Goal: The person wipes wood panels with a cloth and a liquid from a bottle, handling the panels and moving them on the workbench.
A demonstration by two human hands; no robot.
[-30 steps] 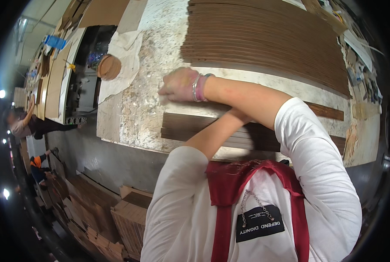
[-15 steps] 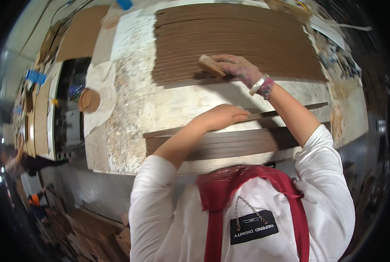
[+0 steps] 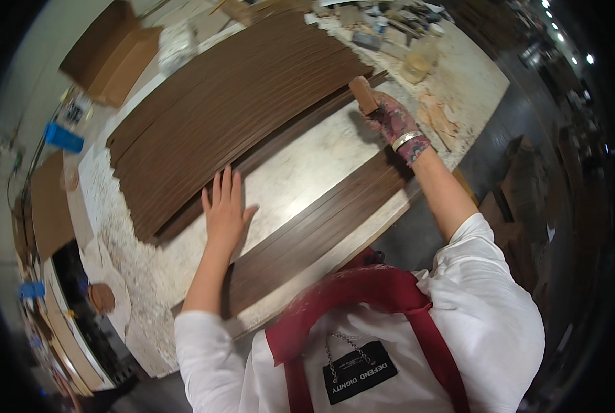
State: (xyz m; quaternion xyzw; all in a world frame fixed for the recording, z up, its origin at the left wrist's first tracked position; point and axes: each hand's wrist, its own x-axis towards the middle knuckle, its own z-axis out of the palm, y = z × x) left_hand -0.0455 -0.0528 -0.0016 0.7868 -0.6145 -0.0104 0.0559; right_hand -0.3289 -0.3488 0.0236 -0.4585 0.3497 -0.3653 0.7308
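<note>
My left hand [image 3: 225, 210] has its fingers spread, the tips at the near edge of a wide array of brown strips [image 3: 232, 113] laid side by side. One dark strip [image 3: 280, 133] lies along that near edge, under or against the fingertips. My right hand [image 3: 392, 122], with a silver bracelet at the wrist, grips a small brown block [image 3: 364, 95] near the right end of the array. The block's underside and most of the gripping fingers are hidden. Closer to me lies a smaller group of dark brown strips [image 3: 314, 220], side by side along the table's front edge.
The worktable [image 3: 300, 172] is pale and stained. Tools and small pieces clutter its far right, near a yellowish container [image 3: 419, 60]. An open cardboard box [image 3: 108, 55] and a white plastic-wrapped bundle [image 3: 177, 47] stand far left. A round brown container [image 3: 102, 298] sits left.
My view has turned. My left hand has gone from a thin strip near me to the large array's near edge, its fingers now spread. My right hand has carried the block rightward.
</note>
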